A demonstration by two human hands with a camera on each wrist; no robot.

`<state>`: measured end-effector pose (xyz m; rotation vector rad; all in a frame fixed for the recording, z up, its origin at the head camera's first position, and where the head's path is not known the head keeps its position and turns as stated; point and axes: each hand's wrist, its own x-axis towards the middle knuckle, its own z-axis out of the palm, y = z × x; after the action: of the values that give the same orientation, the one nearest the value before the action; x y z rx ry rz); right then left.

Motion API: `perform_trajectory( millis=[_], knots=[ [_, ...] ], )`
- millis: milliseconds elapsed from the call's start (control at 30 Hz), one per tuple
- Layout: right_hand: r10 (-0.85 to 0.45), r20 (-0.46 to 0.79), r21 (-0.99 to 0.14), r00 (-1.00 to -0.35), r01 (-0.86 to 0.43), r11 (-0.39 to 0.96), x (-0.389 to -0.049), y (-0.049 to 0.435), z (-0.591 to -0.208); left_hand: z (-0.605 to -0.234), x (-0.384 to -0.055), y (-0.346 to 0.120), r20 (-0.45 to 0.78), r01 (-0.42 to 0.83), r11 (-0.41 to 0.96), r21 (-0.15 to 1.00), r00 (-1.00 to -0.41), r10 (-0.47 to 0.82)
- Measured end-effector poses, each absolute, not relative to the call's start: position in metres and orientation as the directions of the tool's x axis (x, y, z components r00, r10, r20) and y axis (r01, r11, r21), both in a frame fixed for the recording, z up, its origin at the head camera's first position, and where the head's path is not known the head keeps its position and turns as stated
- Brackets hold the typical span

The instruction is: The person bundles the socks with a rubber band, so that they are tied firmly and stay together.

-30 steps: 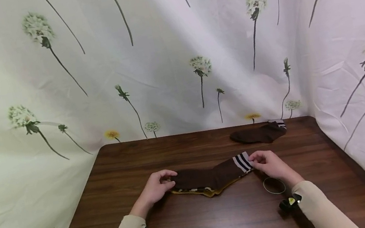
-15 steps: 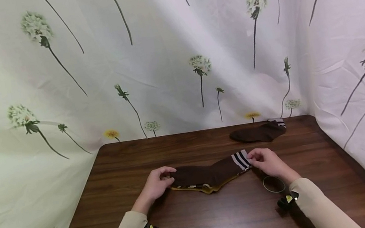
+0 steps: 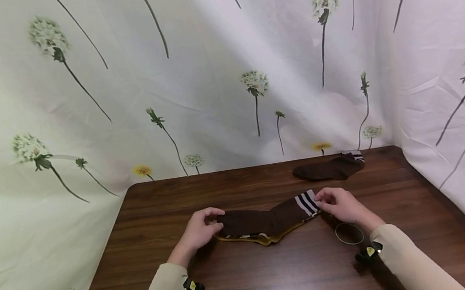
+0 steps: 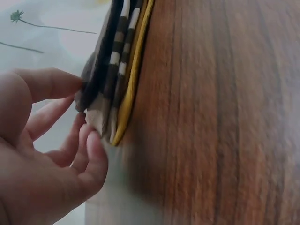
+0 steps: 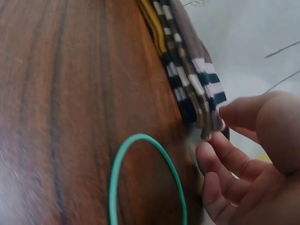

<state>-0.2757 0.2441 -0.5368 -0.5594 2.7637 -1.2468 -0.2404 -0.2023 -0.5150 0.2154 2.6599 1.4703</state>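
On the table, a stack of socks lies sideways: a brown sock (image 3: 249, 222) with a grey, black-striped cuff on top, patterned layers (image 4: 123, 49) beneath it and a yellow sock (image 4: 132, 79) at the bottom. At the toe end, my left hand (image 3: 199, 230) pinches the brown sock between thumb and fingers, the other fingertips touching the layers below. My right hand (image 3: 340, 205) pinches the striped cuff (image 5: 210, 84) at the opposite end, its remaining fingers curled close under the edge. Most of the lower socks is hidden by the brown one.
Another brown sock (image 3: 329, 168) with a striped cuff lies at the back right. A thin green ring (image 5: 117, 173) rests on the table (image 3: 254, 283) near my right wrist. White flowered cloth (image 3: 206, 93) hangs behind and along the sides.
Both hands and the sock stack have shifted slightly away from me, mostly in the first half second. The hold at both ends looks the same.
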Motion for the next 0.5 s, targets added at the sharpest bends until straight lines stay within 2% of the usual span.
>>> perform_trajectory(
  millis=[300, 500],
  knots=[
    [-0.278, 0.148, -0.699, -0.949, -0.299, 0.649, -0.278, 0.266, -0.527, -0.507, -0.249, -0.18, 0.105, 0.116, 0.582, 0.805, -0.993, 0.052],
    [-0.223, 0.168, -0.657, -0.96, -0.278, 0.701, -0.283, 0.285, -0.524, -0.503, -0.258, -0.159, 0.138, 0.162, 0.536, 0.829, -0.987, 0.085]
  ],
)
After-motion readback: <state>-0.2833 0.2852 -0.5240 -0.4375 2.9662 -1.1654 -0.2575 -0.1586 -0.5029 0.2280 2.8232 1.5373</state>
